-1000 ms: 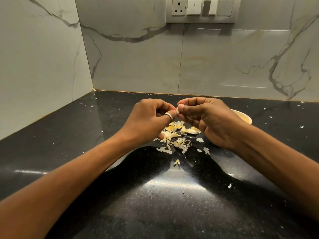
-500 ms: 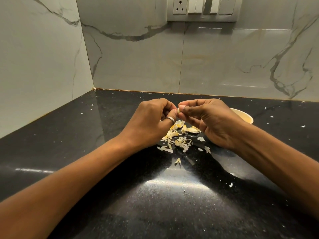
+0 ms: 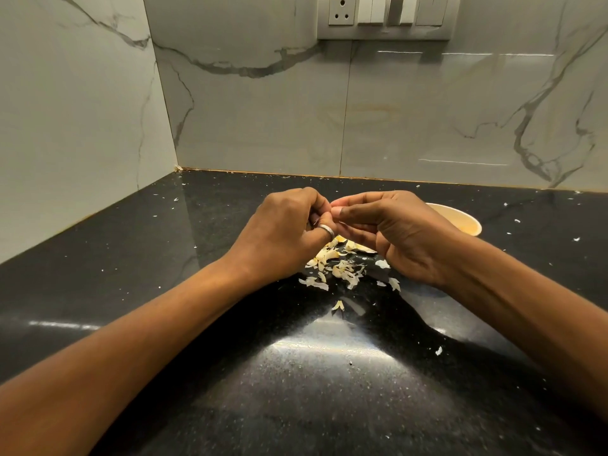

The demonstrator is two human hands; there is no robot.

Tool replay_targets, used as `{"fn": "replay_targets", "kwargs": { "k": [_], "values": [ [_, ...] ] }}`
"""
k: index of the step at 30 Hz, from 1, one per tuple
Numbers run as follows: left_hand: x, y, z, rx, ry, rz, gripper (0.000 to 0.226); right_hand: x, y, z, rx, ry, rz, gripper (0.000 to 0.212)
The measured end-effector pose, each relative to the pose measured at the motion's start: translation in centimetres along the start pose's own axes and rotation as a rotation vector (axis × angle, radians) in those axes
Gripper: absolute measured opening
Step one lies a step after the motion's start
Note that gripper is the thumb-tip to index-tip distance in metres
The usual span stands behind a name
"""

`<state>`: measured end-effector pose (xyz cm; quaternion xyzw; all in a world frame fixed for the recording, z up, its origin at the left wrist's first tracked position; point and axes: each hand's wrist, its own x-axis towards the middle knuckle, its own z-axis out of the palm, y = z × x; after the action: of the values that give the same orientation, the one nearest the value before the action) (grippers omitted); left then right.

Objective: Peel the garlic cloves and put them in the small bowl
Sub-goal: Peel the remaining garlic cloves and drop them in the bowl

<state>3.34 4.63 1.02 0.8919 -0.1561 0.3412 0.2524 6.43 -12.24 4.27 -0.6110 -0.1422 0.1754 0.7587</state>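
The left hand (image 3: 289,228) and right hand (image 3: 401,232) meet at the centre of the frame, both raised a little above the counter (image 3: 296,390). Their fingers are curled inward, and thumbs and fingertips pinch together at one small spot. The garlic clove there is almost wholly covered by the fingertips, so its shape cannot be made out. A plain silver ring (image 3: 326,229) circles one finger of the left hand.

Directly below the hands is a loose heap of peels (image 3: 339,264), thin, papery, curled flakes in pale yellow and white. A few stray flakes lie just below and to the right of the heap.

The small bowl (image 3: 460,222) stands right of centre, just behind the right hand, which hides part of it. It is round, smooth and cream-coloured, and what it contains cannot be seen.

The counter is polished black stone with fine speckles. It is glossy enough to show a bright streak of light at lower centre, and tiny white crumbs are scattered over it.

The wall tiles (image 3: 263,126) behind are smooth, pale grey marble with dark veins. A rectangular switch plate (image 3: 383,16) with one socket sits at the top edge.
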Motion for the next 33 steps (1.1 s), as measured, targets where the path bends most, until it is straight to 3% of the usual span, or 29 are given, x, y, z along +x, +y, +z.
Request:
{"fn": "replay_targets", "kwargs": {
  "k": [7,26,30,33],
  "values": [
    [0.1,-0.3,0.0,-0.009,0.0,-0.022,0.014,-0.3,-0.3,0.0,-0.002,-0.006,0.012,0.012],
    [0.5,-0.8,-0.7,0.04,0.083,-0.096,0.003,-0.4,-0.8,-0.2,-0.022,-0.003,0.058,0.016],
    [0.5,-0.7,-0.9,0.087,0.08,-0.045,0.022,-0.4,-0.8,-0.3,-0.038,-0.002,0.047,0.02],
    [0.4,-0.6,-1.0,0.113,0.1,-0.047,0.009,-0.3,-0.8,-0.4,-0.062,0.002,0.042,0.022]
  ]
}}
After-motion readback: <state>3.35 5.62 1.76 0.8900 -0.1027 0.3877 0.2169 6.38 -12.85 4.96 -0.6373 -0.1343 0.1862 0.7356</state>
